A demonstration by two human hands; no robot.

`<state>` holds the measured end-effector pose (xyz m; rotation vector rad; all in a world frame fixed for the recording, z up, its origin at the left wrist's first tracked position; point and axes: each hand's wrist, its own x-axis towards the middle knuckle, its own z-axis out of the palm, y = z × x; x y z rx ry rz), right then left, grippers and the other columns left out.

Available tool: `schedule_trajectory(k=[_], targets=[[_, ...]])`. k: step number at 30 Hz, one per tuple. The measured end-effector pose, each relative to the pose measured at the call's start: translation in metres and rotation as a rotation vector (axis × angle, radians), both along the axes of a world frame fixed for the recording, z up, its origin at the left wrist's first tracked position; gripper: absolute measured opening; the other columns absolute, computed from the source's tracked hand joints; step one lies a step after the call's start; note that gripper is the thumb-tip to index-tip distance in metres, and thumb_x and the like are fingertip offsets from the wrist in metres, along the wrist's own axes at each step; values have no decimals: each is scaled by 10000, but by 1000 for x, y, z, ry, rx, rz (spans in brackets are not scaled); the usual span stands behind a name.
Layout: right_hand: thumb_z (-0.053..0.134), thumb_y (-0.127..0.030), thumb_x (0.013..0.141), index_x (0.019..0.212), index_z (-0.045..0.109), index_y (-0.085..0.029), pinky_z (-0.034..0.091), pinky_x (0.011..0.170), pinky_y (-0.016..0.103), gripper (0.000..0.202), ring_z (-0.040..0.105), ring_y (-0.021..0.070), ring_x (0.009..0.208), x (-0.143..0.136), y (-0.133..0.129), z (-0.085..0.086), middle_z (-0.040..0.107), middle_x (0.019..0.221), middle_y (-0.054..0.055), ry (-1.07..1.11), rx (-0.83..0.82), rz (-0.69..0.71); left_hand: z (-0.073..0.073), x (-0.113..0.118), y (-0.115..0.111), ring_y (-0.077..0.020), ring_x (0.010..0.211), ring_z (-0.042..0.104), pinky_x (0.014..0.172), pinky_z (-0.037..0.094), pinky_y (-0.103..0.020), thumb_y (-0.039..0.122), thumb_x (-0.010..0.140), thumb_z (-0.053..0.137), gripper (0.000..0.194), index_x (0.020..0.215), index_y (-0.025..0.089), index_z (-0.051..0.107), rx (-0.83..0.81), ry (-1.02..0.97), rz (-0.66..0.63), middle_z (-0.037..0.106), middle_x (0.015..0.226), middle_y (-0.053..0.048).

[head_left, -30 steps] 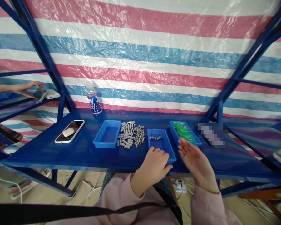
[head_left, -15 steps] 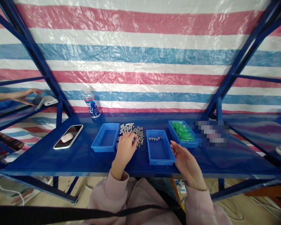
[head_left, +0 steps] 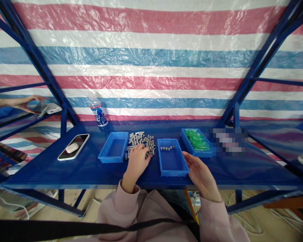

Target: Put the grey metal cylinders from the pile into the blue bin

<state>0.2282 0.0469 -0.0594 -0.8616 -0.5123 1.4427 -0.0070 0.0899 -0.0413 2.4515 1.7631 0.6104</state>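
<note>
A small pale case lay on a white-edged phone. Beyond them, a blue-labelled bottle stood before a striped plastic sheet.

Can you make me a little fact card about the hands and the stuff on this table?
Left hand: at the pile of metal parts
Right hand: beside the middle tray's right edge
Middle tray: blue, row of small metal pieces inside
Right tray: blue, shiny green things inside
Left tray: blue, left of the pile
Phone: flat, small pale object on top
Bottle: standing near the back
</note>
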Motion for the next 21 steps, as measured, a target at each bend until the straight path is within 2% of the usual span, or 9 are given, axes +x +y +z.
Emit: schedule_trajectory(k=[5,12,16,21], targets=[[726,-337,663,777,750,-215,508,783,309,168,642,207,844,0,0,1,728,840,33,-46,10,-12,0,3,1,-219,985,531,844,370,-353,299,843,571,104,879,226,636,-2,10,3,597,940,-31],[775,-326,623,789,753,-202,514,747,250,208,643,165,807,-1,1,-2,731,824,16,-28,-3,-20,-1,4,2,-209,973,539,829,362,-336,269,863,546,101,879,223,635,2,-8,-21,610,936,-27],[781,-298,649,826,746,-216,521,720,255,198,645,164,786,-4,-1,-1,730,830,6,-68,18,-41,1,4,2,-202,968,546,821,351,-330,233,864,541,93,869,222,634,-2,-25,-37,623,927,-18],[812,-234,621,835,733,-216,516,651,243,229,649,156,707,-7,-3,1,724,774,-5,-66,19,-53,1,5,1,-216,1003,540,841,348,-343,249,836,584,78,888,222,635,-23,-26,-36,623,957,-22]])
